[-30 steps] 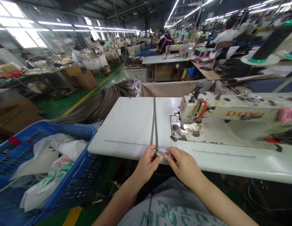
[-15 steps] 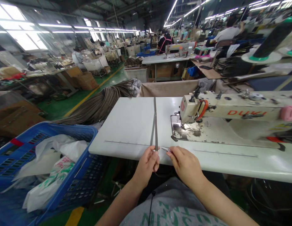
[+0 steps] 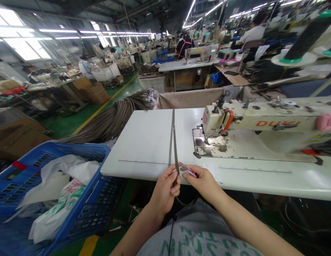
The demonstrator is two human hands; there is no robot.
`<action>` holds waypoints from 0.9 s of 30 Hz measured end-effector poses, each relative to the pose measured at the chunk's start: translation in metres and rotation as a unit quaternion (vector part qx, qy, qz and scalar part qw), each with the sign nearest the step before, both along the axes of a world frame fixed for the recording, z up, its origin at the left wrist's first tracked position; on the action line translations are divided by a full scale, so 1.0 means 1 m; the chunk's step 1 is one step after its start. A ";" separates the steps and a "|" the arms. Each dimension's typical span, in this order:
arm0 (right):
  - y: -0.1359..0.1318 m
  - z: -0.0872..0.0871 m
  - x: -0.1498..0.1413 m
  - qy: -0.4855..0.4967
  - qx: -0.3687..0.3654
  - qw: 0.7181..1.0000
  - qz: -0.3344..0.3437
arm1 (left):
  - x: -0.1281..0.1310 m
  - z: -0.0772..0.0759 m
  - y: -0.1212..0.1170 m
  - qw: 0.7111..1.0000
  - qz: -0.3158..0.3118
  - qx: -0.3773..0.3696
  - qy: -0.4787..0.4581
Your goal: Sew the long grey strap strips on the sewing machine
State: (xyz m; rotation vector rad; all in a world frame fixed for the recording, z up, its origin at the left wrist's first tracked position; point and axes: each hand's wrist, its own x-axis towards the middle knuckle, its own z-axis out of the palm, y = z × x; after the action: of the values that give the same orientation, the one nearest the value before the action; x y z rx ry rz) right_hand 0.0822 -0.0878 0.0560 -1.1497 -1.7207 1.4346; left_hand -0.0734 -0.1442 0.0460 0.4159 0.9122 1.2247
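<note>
My left hand [image 3: 167,186] pinches a narrow grey-brown strap [image 3: 175,145] at the front edge of the white sewing table [image 3: 146,142]. From there the strap runs away from me over the tabletop to the far edge, and a short end hangs inside my fingers. My right hand [image 3: 204,183] is closed around small pink-handled scissors [image 3: 191,172]. Their pointed blades aim left, right beside the strap; whether they touch it I cannot tell. Both hands are close together above the table's front edge.
A sewing machine [image 3: 245,122] stands on the table to the right. At the left is a blue plastic basket [image 3: 93,149] holding white plastic bags [image 3: 58,199]. Behind it lies a large bundle of long straps [image 3: 109,119]. Other people sit at machines further back.
My right hand has turned the scissors so that their pink handle now shows. The strap's near part has shifted slightly, and my left hand has rotated a little around it.
</note>
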 end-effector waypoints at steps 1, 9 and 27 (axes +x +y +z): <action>0.001 0.000 -0.001 0.016 -0.011 1.000 0.001 | 0.000 0.000 0.000 1.000 -0.008 -0.002 -0.008; 0.000 -0.001 -0.003 0.024 -0.030 0.999 -0.021 | 0.002 0.003 -0.001 0.999 -0.035 -0.012 -0.028; -0.008 0.013 0.017 -0.210 0.165 0.963 -0.039 | 0.000 0.003 0.000 1.000 -0.007 -0.006 -0.012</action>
State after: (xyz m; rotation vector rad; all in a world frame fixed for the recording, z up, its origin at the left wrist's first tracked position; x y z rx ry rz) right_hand 0.0997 -0.0957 0.0695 -1.3808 -2.0754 0.8476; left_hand -0.0735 -0.1443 0.0495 0.3973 0.8934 1.2087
